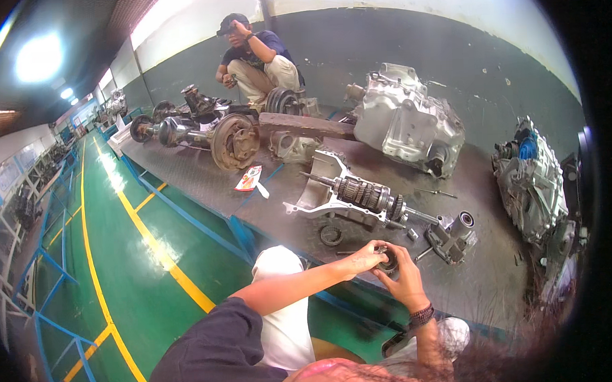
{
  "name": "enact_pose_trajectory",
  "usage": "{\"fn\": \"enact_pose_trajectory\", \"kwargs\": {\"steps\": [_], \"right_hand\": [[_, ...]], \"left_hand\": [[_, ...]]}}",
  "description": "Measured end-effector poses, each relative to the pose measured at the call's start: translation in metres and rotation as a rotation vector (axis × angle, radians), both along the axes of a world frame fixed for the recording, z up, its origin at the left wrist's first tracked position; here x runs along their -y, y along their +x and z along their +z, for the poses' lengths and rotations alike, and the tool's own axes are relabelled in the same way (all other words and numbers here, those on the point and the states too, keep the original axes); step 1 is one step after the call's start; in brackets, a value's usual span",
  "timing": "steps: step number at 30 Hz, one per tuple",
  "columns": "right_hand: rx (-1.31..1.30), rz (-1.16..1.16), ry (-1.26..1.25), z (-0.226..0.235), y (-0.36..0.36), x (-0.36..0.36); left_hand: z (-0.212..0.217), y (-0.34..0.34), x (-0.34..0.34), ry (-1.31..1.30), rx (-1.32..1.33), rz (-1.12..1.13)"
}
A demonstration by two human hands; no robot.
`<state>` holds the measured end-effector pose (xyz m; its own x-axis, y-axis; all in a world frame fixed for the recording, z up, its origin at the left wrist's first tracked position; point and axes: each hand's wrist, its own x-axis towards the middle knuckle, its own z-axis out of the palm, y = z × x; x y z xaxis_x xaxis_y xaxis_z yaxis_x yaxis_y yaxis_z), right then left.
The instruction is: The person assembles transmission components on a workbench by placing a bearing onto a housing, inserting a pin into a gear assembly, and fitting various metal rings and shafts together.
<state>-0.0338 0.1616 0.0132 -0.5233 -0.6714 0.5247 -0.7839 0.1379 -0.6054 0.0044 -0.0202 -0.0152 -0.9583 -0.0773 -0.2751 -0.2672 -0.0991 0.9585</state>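
Both hands are working one part: left hand [366, 257] and right hand [406, 282] are gripping a dark metal ring [388, 263] between them, fingers clamping its rim from either side, over the surface's [481, 279] near edge. Similar loose gear ring [331, 235] is lying flat, left of the hands. Beyond, an open half-casing [329, 164] is cradling the gear shaft assembly [365, 194]. Small cast housing [449, 240] with a round bore is sitting to the right, short metal cylinder [413, 234] lying just beside it. Co-worker [264, 58] is squatting at the far side, one hand raised to the head.
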Motion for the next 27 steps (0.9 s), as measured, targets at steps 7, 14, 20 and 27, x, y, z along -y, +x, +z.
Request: {"fn": "enact_pose_trajectory", "kwargs": {"steps": [7,14,20,27], "right_hand": [[0.045,-0.047,0.077,-0.006,-0.002,-0.009],[0.184,0.069,-0.083,-0.009,-0.023,-0.008],[0.005,0.009,-0.050,-0.010,-0.045,-0.023],[-0.005,-0.071,-0.031,0.007,-0.041,-0.039]], "left_hand": [[-0.004,0.001,0.004,0.027,0.048,-0.105],[-0.007,-0.002,0.014,0.023,-0.019,-0.171],[0.042,-0.023,0.014,-0.080,0.097,-0.359],[0.042,-0.026,0.016,0.207,0.010,-0.392]]}}
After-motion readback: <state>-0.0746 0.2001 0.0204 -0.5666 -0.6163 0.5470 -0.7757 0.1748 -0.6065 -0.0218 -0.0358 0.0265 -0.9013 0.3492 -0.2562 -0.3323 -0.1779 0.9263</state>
